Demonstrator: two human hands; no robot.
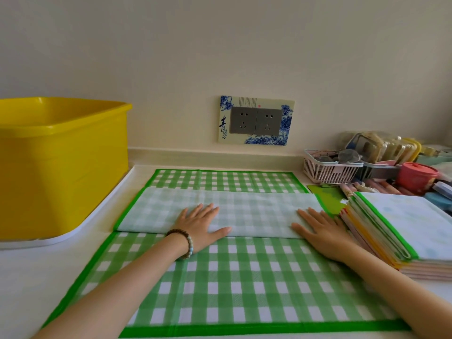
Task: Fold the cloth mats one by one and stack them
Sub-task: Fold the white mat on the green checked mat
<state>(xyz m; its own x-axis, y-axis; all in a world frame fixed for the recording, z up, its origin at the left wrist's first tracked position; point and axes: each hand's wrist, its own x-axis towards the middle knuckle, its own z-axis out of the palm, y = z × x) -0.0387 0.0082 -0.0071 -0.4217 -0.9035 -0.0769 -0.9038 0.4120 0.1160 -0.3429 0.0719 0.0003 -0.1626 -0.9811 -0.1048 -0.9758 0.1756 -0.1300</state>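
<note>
Green-checked mat (227,285) lies on the counter (29,277) mid-fold, one pale band turned over, left hand (203,223) and right hand (320,231) both spread flat along the crease; stack of folded mats (403,228) just beside suggests several done, further folds likely left here.

- The mat (220,277) lies on the counter (31,277).
- The tub (56,167) stands to its left.
- The stack of folded mats (403,228) lies just right of it, the basket (327,170) behind that.
</note>
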